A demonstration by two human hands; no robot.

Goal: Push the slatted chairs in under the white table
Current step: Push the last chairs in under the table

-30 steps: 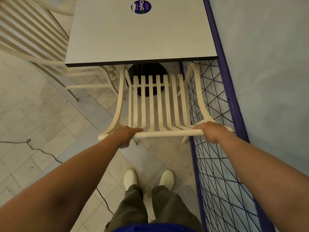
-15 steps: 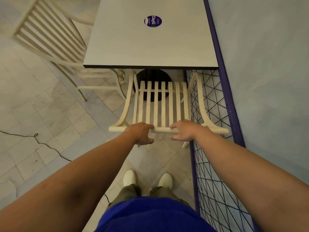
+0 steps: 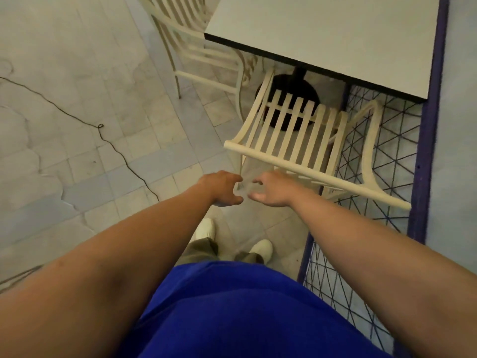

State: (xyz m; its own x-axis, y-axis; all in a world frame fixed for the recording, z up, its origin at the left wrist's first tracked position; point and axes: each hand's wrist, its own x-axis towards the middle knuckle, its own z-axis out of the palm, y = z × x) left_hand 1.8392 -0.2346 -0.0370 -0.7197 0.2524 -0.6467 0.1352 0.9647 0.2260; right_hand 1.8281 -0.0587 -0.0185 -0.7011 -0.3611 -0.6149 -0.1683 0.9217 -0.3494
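Observation:
The cream slatted chair (image 3: 304, 140) stands in front of me with its seat under the white table (image 3: 335, 37); only its slatted back sticks out from the near edge. My left hand (image 3: 223, 188) and my right hand (image 3: 271, 189) hang just below and in front of the chair's top rail, fingers spread, touching nothing. A second slatted chair (image 3: 196, 40) stands at the table's left side, its seat partly under the top.
A blue wire-mesh panel (image 3: 361, 228) with a purple frame runs along the wall on the right, close to the chair. A thin black cable (image 3: 111, 143) snakes over the tiled floor on the left. The table's black round foot (image 3: 289, 99) shows behind the slats.
Both hands have let go of the chair's top rail and drawn back toward me. The view has swung to the left, so the table now sits at upper right.

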